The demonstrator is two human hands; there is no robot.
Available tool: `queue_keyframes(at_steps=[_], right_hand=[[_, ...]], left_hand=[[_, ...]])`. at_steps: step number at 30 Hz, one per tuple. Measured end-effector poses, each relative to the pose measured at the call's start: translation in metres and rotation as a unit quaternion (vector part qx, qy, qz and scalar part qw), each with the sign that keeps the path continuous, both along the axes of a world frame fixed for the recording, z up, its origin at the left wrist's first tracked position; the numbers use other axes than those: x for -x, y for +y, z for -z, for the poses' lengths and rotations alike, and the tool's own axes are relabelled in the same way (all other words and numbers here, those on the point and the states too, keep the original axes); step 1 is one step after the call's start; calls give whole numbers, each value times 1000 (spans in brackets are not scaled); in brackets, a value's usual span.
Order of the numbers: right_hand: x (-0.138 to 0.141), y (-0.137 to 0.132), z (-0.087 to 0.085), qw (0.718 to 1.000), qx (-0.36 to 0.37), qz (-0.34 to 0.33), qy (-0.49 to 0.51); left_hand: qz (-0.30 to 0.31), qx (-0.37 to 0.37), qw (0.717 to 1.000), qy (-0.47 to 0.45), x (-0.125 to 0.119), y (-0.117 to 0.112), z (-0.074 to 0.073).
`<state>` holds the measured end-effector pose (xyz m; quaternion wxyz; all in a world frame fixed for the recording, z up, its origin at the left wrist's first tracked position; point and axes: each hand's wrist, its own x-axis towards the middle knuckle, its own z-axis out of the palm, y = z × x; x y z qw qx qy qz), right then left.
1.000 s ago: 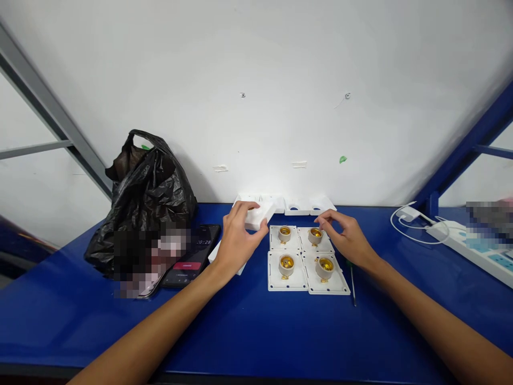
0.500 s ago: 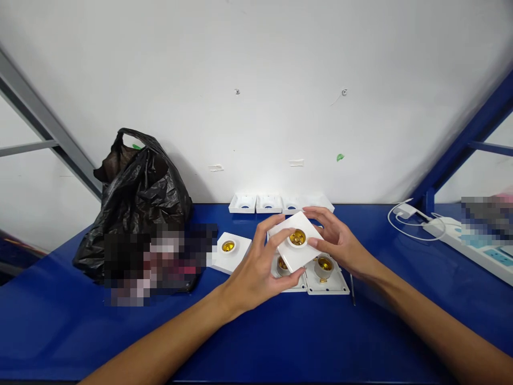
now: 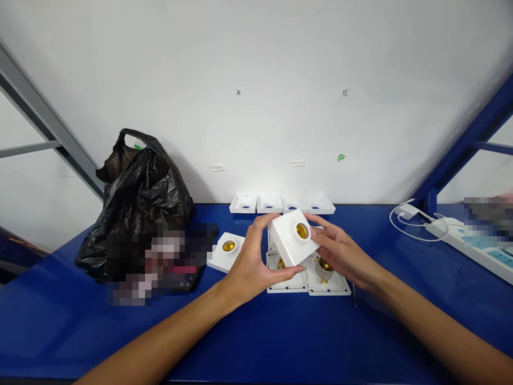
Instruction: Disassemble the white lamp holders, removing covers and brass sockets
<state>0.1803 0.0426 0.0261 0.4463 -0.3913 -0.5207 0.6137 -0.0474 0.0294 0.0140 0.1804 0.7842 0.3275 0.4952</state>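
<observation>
- White socket unit [image 3: 289,247] is up off the table, tilted, gold socket facing right and toward near side; cover on.
- Left hand [image 3: 252,259] pinches it, thumb under near edge, fingers on far-left side.
- Right hand [image 3: 344,250] grips its right corner, thumb beside socket; back fingers hidden.
- Done, judging by parts: held unit plus second covered unit [image 3: 218,258], flat on blue table [image 3: 240,342] to the left. Whether either is screwed tight: can't tell.
- Left over: bases with bare sockets, no covers. Near-left base [image 3: 286,284] and near-right base [image 3: 334,287] lie side by side below the hands; far-left base [image 3: 273,244] mostly hidden; can't count beyond that.
- Four loose covers [image 3: 243,210] in a row, far edge, by wall; blue table shows through their holes.
- Tally: looks early, two covered, four covers off.
- Thin rod [image 3: 355,297], right of bases, partly hidden, untouched.
</observation>
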Motion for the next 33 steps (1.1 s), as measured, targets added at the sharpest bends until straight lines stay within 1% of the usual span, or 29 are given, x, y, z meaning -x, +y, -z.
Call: queue_keyframes(at_steps=[4,7,9,12,15,17,20,23,25,27,30,33], right_hand=[[-1,1,-1,1000,5,2,22],[-1,1,-3,1000,2,13,10],[0,1,-5,1000,1,22,0],[1,-2,-8,1000,17,20,-3],[2,-6,-11,999,39,-7,-14],[3,-9,-12,999,40,-16,-20],[6,-11,-14,999,40,1,-22],[6,-11,-17,998,44,30,-27],[4,-10,-18,997,50,48,-26],[0,-8,-19,997,54,50,-24],[-3,-5,-20,1000,27,12,6],[-4,-4,-20,999,-14,-33,27]], left_hand=[[-6,6,1000,10,0,0,1],[-19,16,999,24,1,2,4],[-12,27,999,30,2,4,5],[53,55,996,41,5,6,4],[122,75,988,60,7,6,1],[148,70,983,78,6,2,-3],[163,32,981,96,3,-3,-6],[135,-11,988,75,-1,-4,-6],[94,-35,994,45,-1,-2,-4],[52,-64,996,20,0,1,-2],[-1,-118,993,11,3,6,-2],[-46,-162,985,28,6,8,-3]])
